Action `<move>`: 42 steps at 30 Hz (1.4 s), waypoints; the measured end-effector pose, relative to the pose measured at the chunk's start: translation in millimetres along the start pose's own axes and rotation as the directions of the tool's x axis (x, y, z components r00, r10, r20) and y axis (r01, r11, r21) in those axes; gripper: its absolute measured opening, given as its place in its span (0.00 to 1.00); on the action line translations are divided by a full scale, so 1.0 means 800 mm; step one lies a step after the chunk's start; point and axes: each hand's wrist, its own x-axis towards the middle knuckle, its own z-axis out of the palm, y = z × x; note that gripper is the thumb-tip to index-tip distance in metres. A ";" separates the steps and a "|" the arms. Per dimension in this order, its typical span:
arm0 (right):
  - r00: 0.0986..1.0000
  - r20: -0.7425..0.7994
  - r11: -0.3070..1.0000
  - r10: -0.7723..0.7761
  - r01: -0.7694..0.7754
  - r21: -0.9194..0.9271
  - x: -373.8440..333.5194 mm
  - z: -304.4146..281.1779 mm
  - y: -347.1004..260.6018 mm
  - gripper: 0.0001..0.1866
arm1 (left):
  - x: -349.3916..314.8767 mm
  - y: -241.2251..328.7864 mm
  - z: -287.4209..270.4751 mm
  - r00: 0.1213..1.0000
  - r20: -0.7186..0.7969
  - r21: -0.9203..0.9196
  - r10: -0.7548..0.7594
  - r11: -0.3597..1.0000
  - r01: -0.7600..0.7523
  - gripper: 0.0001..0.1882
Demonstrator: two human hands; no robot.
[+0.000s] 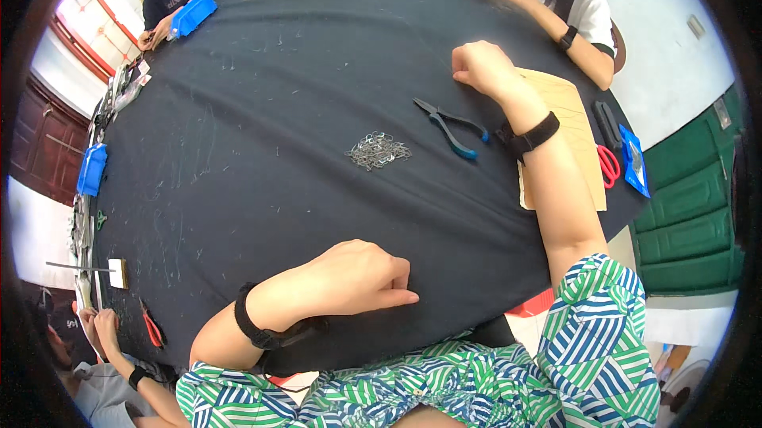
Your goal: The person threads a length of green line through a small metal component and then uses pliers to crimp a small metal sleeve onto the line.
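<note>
Black cloth (278,182) is topped near its middle by a pile of small metal pieces (379,151), with blue-handled pliers (452,128) laid to its right. The left hand (357,277) is held curled, nearer the body; the right hand (486,71), also curled, is held beyond the pliers. Whether anything is gripped by either cannot be told
</note>
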 end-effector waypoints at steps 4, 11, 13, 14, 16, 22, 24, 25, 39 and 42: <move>0.999 -0.042 0.999 -0.011 0.009 -0.033 -0.001 0.004 0.000 0.04 | 0.001 -0.002 -0.003 1.000 -0.002 -0.078 -0.019 0.997 0.019 0.15; 0.995 -0.080 0.982 -0.068 0.052 -0.182 -0.001 0.020 0.016 0.03 | -0.001 -0.006 0.001 0.999 -0.035 -0.119 0.037 0.992 -0.041 0.15; 0.997 0.042 0.979 0.062 -0.053 -0.196 -0.002 0.004 -0.005 0.03 | -0.005 -0.008 0.001 0.999 -0.037 -0.133 0.003 0.991 -0.008 0.15; 0.998 0.040 0.985 0.046 -0.039 -0.170 -0.006 -0.008 -0.015 0.04 | -0.007 -0.011 0.001 0.994 -0.103 -0.124 0.037 0.991 -0.050 0.14; 0.988 -0.081 0.991 -0.132 0.128 -0.047 -0.023 -0.040 -0.050 0.03 | -0.010 -0.009 -0.009 0.970 -0.239 -0.044 0.032 0.998 -0.044 0.11; 0.808 -0.062 0.667 -0.586 0.524 0.530 -0.092 -0.155 -0.204 0.05 | -0.043 -0.005 -0.060 0.494 -0.868 -0.175 -0.046 0.960 -0.217 0.14; 0.782 -0.097 0.566 -0.615 0.524 0.637 -0.118 -0.171 -0.216 0.05 | -0.049 0.011 -0.065 0.631 -0.774 -0.215 0.046 0.919 -0.331 0.20; 0.779 -0.110 0.560 -0.617 0.534 0.634 -0.122 -0.179 -0.219 0.06 | -0.054 0.019 -0.065 0.723 -0.690 -0.397 0.023 0.823 -0.405 0.20; 0.874 -0.108 0.738 -0.474 0.460 0.494 -0.086 -0.127 -0.198 0.06 | -0.101 0.009 -0.098 0.598 -0.708 -0.070 -0.376 0.879 0.471 0.08; 0.849 -0.098 0.716 -0.519 0.495 0.491 -0.082 -0.113 -0.197 0.06 | -0.090 -0.020 -0.079 0.577 -0.799 0.254 -0.172 0.772 0.582 0.07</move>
